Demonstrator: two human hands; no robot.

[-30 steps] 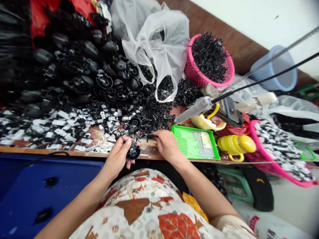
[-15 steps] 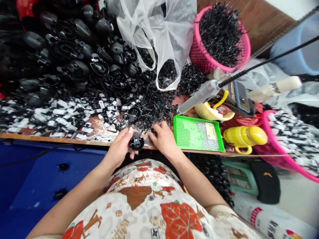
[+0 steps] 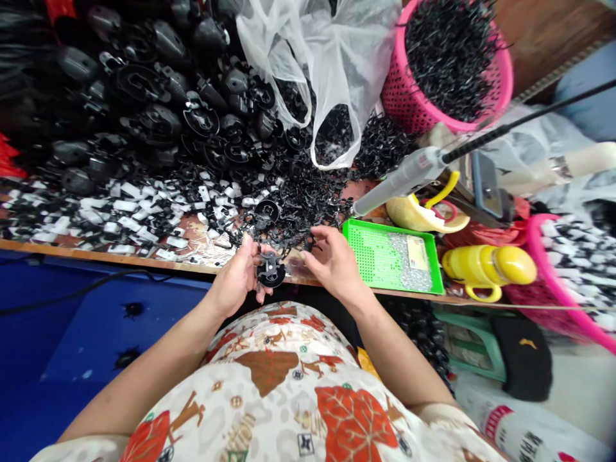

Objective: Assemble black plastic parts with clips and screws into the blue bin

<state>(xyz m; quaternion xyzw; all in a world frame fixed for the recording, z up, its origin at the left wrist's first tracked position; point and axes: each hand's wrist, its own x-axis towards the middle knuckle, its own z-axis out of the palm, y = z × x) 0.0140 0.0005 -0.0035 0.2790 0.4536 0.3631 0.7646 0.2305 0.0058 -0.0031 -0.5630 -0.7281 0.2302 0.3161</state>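
My left hand (image 3: 235, 276) is closed at its fingertips on a round black plastic part (image 3: 271, 269), a disc with a raised bracket, at the bench's front edge. My right hand (image 3: 337, 262) is raised just to the right of this part, thumb and forefingers apart. Dark pieces show in the gap between them, and I cannot make out any held piece. Beyond both hands spreads a heap of small black clips (image 3: 315, 205). A second round black part (image 3: 266, 213) lies on that heap. Thin whitish pins (image 3: 205, 247) are scattered left of my left hand.
A green tray (image 3: 353, 224) with small clear pieces sits to the right, beside a yellow bottle (image 3: 488, 264). Behind are a grey rod-hung tool (image 3: 399, 183), a pink basket (image 3: 409, 96) and a plastic bag (image 3: 332, 58). White-and-black pieces (image 3: 120, 212) and black housings (image 3: 144, 115) fill the left.
My right hand has drawn back from the clip heap, its thumb and fingers now wider apart. The black part has turned slightly in my left hand. The whole view has shifted a little.
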